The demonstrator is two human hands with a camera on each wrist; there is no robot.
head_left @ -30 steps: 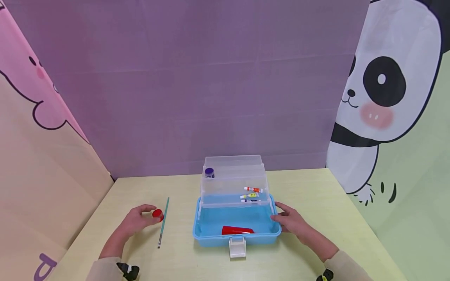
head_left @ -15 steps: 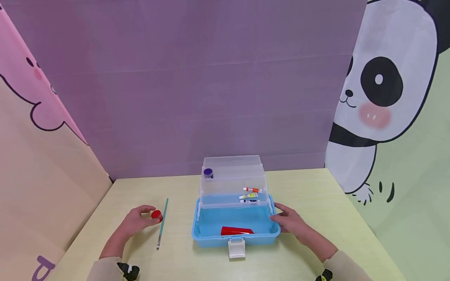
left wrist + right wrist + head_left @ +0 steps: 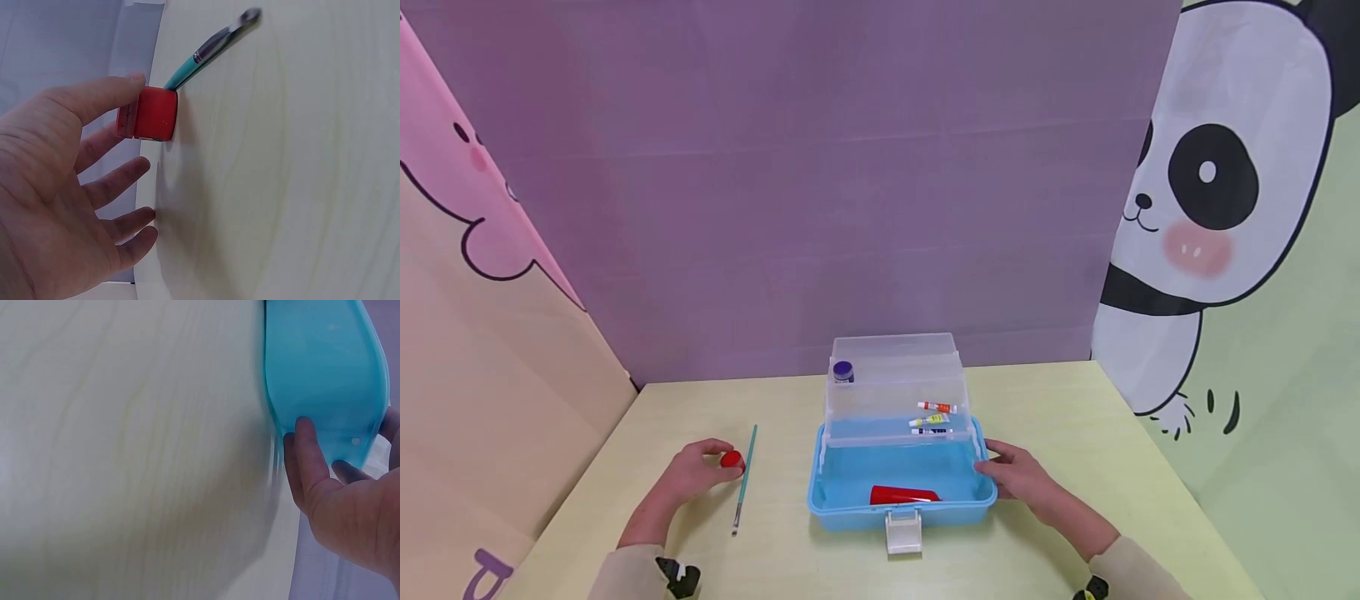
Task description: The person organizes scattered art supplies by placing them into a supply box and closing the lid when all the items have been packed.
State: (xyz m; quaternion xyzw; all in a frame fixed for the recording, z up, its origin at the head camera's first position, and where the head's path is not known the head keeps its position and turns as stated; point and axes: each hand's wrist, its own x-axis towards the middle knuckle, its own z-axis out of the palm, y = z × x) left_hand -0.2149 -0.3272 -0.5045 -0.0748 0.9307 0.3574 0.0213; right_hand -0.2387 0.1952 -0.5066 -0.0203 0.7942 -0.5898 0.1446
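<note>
My left hand (image 3: 698,473) pinches a small red paint jar (image 3: 156,114) between thumb and index finger, the other fingers spread loosely below. The jar stands on the table right by a paintbrush (image 3: 745,479) with a teal handle, which lies on the tabletop. My right hand (image 3: 1018,473) holds the right end of a light-blue box (image 3: 838,515), with the thumb over its rim and the fingers against the outer wall. The box's clear tiered lid (image 3: 895,354) is raised. Inside at the front lies a red tube (image 3: 904,495).
Several small things sit in the clear upper tiers: a purple-capped jar (image 3: 843,372), a red-and-white paint tube (image 3: 936,407), a yellow paint tube (image 3: 929,421) and a dark-labelled tube (image 3: 929,432). A white latch (image 3: 903,533) hangs down in front. Behind the table (image 3: 1045,396) rises a purple backdrop (image 3: 850,208).
</note>
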